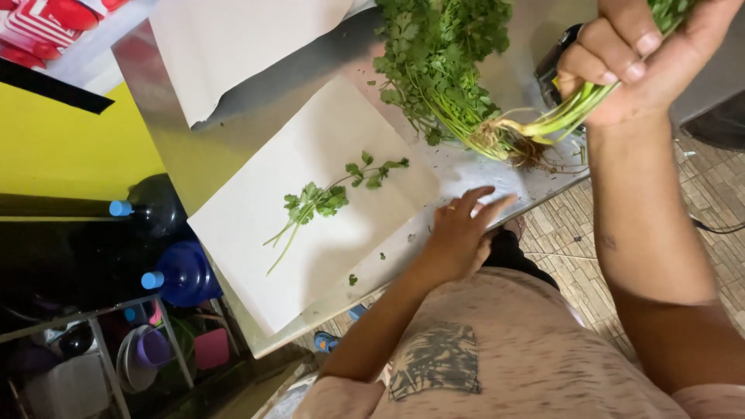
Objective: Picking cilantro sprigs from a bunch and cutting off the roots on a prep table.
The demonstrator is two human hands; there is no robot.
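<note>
You hold a bunch of herbs up over a metal table.

The table (194, 155) is big and shiny, and two white papers lie on it. On the near paper (256, 233) lie a few loose sprigs (322, 198), apart from the big herb pile (438, 70) farther back. Your right hand (640, 58) is shut tight round the stems (570, 112) of a small bunch, held up near the pile, roots hanging down. Your left hand (462, 233) lies open and flat on the table edge, holding nothing. The herbs look light, soft and floppy, and leaves bruise easily, so I think the stems are the best place to hold. Blue-capped bottles (182, 271) stand on the floor; I cannot tell what is in them.
</note>
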